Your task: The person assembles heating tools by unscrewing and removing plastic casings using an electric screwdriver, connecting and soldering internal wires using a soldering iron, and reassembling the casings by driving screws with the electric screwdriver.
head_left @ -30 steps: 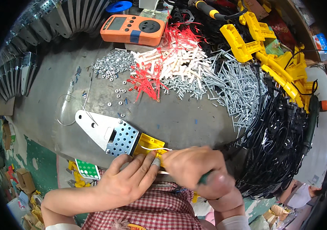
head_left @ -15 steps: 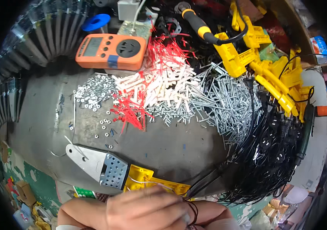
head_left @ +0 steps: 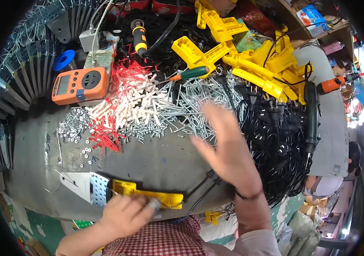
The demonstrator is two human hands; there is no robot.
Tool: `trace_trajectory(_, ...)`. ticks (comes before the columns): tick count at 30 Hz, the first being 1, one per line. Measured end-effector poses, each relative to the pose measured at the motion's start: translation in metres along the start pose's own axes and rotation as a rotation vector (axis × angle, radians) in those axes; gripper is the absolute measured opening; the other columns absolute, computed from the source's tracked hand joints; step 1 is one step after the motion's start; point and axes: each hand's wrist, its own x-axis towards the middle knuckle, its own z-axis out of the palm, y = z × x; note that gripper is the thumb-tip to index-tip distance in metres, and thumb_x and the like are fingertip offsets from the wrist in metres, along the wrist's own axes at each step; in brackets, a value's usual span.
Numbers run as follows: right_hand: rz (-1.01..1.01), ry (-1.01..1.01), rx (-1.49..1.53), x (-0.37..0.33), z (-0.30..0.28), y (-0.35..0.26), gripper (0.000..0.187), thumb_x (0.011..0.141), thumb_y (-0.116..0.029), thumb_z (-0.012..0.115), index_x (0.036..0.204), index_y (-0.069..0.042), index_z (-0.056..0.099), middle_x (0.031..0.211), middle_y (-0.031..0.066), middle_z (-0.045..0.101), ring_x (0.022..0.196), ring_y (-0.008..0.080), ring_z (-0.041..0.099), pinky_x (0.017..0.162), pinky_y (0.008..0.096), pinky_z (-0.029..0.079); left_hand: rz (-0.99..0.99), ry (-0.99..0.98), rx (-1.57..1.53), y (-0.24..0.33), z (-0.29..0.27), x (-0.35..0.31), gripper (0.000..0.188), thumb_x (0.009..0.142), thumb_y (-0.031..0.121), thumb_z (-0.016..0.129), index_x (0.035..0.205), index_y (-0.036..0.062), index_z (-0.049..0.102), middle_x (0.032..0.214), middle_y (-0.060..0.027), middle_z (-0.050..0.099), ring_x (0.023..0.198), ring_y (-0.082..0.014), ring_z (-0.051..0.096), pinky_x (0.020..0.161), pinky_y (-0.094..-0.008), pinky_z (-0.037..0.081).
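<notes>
A flat silver metal plate (head_left: pixel 76 184) lies near the front table edge, joined to a perforated metal bracket (head_left: pixel 99 190). To its right is an open yellow plastic handle shell (head_left: pixel 170 199), with black cords at its right end. My left hand (head_left: pixel 126 213) is curled over the shell's near side, its fingers closed on it; something greyish shows at the fingertips. Raised and blurred, my right hand (head_left: pixel 229 147) has its fingers apart and holds nothing, just before the pile of long screws (head_left: pixel 199 100). A screwdriver (head_left: pixel 190 74) with a green and orange handle lies across that pile.
White sleeves (head_left: pixel 141 104), red pieces (head_left: pixel 105 134) and small nuts (head_left: pixel 74 123) lie mid-table. An orange meter (head_left: pixel 79 85) stands behind left. Black plug cords (head_left: pixel 276 149), yellow shells (head_left: pixel 259 79) and a dark power screwdriver (head_left: pixel 312 115) fill the right. Stacked metal parts (head_left: pixel 24 77) line the left.
My right hand has left the yellow shell and moved up and right toward the screws, opening. The screwdriver now shows on the screw pile. The view has shifted, and my left hand is now visible.
</notes>
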Motion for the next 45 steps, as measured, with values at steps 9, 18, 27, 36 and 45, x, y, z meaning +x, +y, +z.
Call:
trace_trajectory(9,0.115,-0.067,0.263,-0.096,-0.001,0.005,0.027,0.069,-0.017,0.074,0.092,-0.007,0.064,0.091,0.0078,0.061,0.082,0.0274,0.058,0.075,0.0365,0.048,-0.199,0.064,-0.153,-0.011,0.009,0.007,0.066,0.063,0.016,0.079,0.119,0.0001,0.048,0.073,-0.0068,0.06,0.055,-0.0214,0.055,0.048,-0.0299,0.044)
trace_trajectory(18,0.054,-0.116,0.311,-0.091,0.05,0.009,0.029,0.072,-0.013,0.072,0.096,-0.004,0.06,0.091,0.0093,0.057,0.082,0.0261,0.056,0.074,0.0354,0.046,-0.053,-0.2,-0.001,-0.008,-0.017,0.024,0.052,0.069,0.005,0.062,0.12,0.004,0.054,0.11,-0.0155,0.058,0.065,-0.0215,0.062,0.054,-0.0307,0.053)
trace_trajectory(27,-0.019,-0.214,-0.019,-0.075,0.045,-0.006,0.034,0.07,-0.004,0.068,0.101,-0.001,0.057,0.096,0.0086,0.055,0.09,0.0264,0.052,0.078,0.0366,0.043,-0.158,-0.433,0.143,0.002,-0.033,0.022,0.043,0.07,0.006,0.058,0.112,-0.0036,0.058,0.108,-0.0198,0.053,0.078,-0.0213,0.06,0.059,-0.028,0.053)
trace_trajectory(36,-0.065,-0.264,0.402,-0.047,0.076,-0.04,0.02,0.075,-0.005,0.066,0.094,-0.004,0.059,0.093,0.0089,0.055,0.084,0.0275,0.059,0.07,0.0365,0.05,-0.166,-0.292,0.226,0.001,-0.036,0.025,0.031,0.071,0.014,0.058,0.101,0.0044,0.064,0.129,-0.0131,0.046,0.112,-0.0276,0.047,0.079,-0.041,0.04)
trace_trajectory(45,-0.037,-0.254,0.372,-0.039,0.08,-0.058,0.015,0.075,-0.008,0.065,0.089,-0.007,0.06,0.088,0.0063,0.054,0.083,0.0256,0.058,0.069,0.0359,0.049,-0.176,-0.231,0.312,0.023,-0.028,-0.016,0.024,0.076,0.015,0.058,0.093,-0.0022,0.063,0.109,-0.0175,0.059,0.103,-0.0258,0.056,0.079,-0.0342,0.043)
